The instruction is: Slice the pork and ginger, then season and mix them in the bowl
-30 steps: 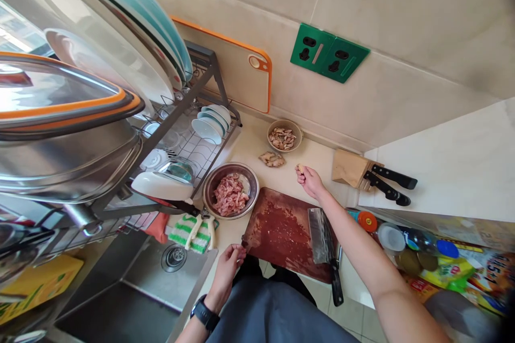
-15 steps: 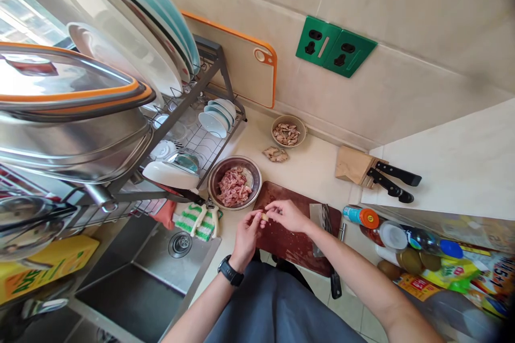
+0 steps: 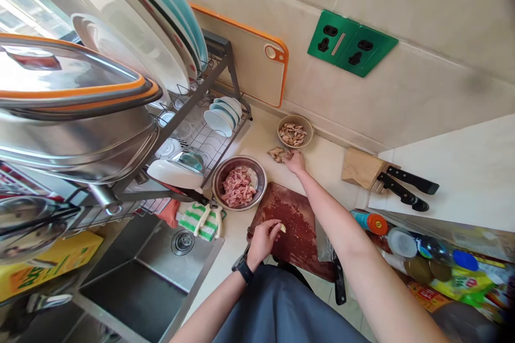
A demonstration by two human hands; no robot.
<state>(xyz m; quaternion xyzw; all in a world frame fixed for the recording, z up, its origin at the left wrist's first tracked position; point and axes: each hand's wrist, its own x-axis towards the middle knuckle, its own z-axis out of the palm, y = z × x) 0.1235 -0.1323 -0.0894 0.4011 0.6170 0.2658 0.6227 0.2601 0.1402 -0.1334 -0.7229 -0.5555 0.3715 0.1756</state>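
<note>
My left hand (image 3: 263,241) is over the left part of the dark red cutting board (image 3: 287,214), its thumb and fingertips pinching a small pale garlic clove (image 3: 282,228). At the back of the counter my right hand (image 3: 295,162) is stretched out, fingertips closed on the right end of a knobbly ginger root (image 3: 276,154). Just behind it stands a small basket (image 3: 309,142) of garlic cloves (image 3: 292,134) in their skins. A cleaver (image 3: 339,281) lies on the board's right side, its blade partly hidden by my right forearm.
Left of the board stands a steel bowl (image 3: 217,185) of cut raw meat (image 3: 238,187). Further left are the sink (image 3: 161,246), a green-striped cloth (image 3: 201,220) and a dish rack (image 3: 201,88). On the right stand a knife block (image 3: 358,169) and several bottles (image 3: 402,241).
My right hand has left my left hand and reached to the ginger at the back. My left hand has lowered slightly over the board, keeping the clove. The view has shifted a little.
</note>
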